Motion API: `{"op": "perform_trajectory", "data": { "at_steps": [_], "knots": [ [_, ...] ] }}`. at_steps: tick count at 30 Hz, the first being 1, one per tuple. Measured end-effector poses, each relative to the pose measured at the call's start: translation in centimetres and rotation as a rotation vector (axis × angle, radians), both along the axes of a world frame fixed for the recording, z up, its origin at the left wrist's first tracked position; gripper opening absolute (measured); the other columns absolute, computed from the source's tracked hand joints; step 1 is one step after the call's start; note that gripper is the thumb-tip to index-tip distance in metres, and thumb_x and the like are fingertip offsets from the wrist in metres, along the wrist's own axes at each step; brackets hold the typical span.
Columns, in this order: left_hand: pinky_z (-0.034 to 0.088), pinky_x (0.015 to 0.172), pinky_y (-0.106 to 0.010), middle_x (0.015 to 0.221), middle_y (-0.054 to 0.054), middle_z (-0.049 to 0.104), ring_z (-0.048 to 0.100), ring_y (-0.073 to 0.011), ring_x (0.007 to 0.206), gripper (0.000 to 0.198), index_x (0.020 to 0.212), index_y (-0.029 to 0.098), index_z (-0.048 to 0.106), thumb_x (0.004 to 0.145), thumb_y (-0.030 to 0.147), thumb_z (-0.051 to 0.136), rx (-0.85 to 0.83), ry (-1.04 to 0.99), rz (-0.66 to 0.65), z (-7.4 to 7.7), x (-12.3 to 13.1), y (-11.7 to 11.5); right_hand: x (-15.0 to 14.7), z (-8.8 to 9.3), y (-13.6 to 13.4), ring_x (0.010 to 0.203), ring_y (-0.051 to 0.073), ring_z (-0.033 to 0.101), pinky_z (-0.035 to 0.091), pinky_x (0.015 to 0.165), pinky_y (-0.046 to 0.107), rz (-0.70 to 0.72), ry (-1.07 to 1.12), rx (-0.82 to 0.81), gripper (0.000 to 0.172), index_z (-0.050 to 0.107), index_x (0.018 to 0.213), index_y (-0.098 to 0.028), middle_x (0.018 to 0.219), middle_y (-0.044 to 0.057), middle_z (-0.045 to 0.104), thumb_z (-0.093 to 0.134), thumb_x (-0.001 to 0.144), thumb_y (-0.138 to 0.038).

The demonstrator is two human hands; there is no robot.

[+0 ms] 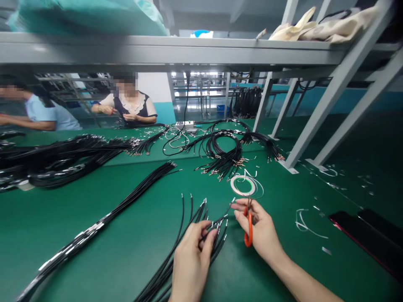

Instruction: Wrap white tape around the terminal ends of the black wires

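Note:
My left hand [192, 256] pinches a bundle of black cables [176, 251] near their metal-tipped ends, low in the middle of the green table. My right hand [261, 230] grips a pair of orange-handled scissors [248, 228], its fingertips also touching one cable end [231, 204] just in front of the left hand. A roll of white tape [243, 185] lies just beyond the right hand.
A long taped cable bundle [103, 218] runs diagonally at left. Coiled cables [226, 153] and large piles [63, 159] lie farther back. Two dark phones [368, 237] rest at right. Shelf legs [317, 121] stand at right. Two other people work across the table [126, 105].

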State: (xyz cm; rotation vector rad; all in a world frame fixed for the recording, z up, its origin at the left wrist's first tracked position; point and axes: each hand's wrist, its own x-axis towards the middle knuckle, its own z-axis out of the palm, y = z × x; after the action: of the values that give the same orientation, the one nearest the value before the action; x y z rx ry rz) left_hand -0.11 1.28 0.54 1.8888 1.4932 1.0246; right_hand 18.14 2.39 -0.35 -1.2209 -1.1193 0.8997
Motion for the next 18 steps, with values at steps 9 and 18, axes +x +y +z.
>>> {"op": "perform_trajectory", "data": {
  "at_steps": [9,18],
  "knots": [
    [0.048,0.059,-0.024,0.079,-0.004,0.063,0.061,-0.0162,0.065,0.018,0.086,0.019,0.07,0.079,0.034,0.064,-0.154,-0.343,-0.121,0.1,2.2,-1.0,-0.5,1.5,-0.8,0.061,0.014,0.061,0.049,0.064,0.029,0.142,0.35,-0.043,0.031,0.053,0.097,-0.023,0.076,0.0,0.07,0.074,0.074,-0.03],
    [0.045,0.047,-0.019,0.056,-0.002,0.063,0.056,-0.0101,0.046,0.03,0.076,0.012,0.067,0.074,0.042,0.068,-0.49,-0.703,-0.105,0.6,2.0,-0.8,-0.5,2.0,-1.3,0.095,0.026,0.066,0.046,0.088,0.043,0.202,0.424,-0.045,0.028,0.052,0.102,-0.022,0.075,0.005,0.073,0.068,0.08,-0.031]
  ]
}}
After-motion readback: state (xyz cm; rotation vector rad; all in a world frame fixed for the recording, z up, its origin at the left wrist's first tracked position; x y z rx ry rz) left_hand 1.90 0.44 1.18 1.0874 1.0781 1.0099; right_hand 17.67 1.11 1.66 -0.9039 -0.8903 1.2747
